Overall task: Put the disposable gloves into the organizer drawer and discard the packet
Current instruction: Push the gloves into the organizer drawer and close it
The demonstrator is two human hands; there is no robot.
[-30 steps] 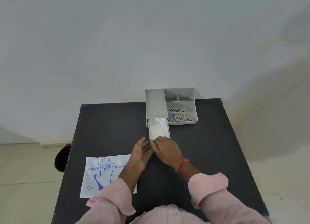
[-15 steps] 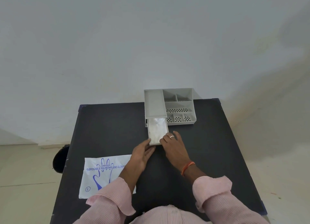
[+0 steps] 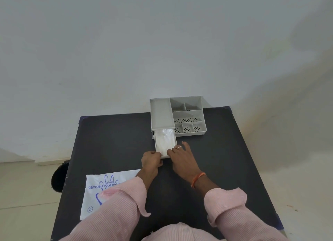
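A grey organizer (image 3: pixel 187 114) with several compartments stands at the far edge of the black table (image 3: pixel 111 143). Its drawer (image 3: pixel 156 147) is pulled out toward me on the left side, and a stack of clear disposable gloves (image 3: pixel 164 140) lies inside it. My left hand (image 3: pixel 150 161) touches the drawer's front left corner with its fingers curled. My right hand (image 3: pixel 182 155) rests on the front right corner, fingers spread, a ring on one finger. The white gloves packet (image 3: pixel 100 188) with blue print lies flat near the table's left front, partly under my left sleeve.
A dark round object (image 3: pixel 57 177) sits on the floor just left of the table. A white wall rises behind the table. Tiled floor shows on both sides.
The drawer has slid partway back into the organizer, so less of it shows. Both hands followed it forward and stay at its front corners.
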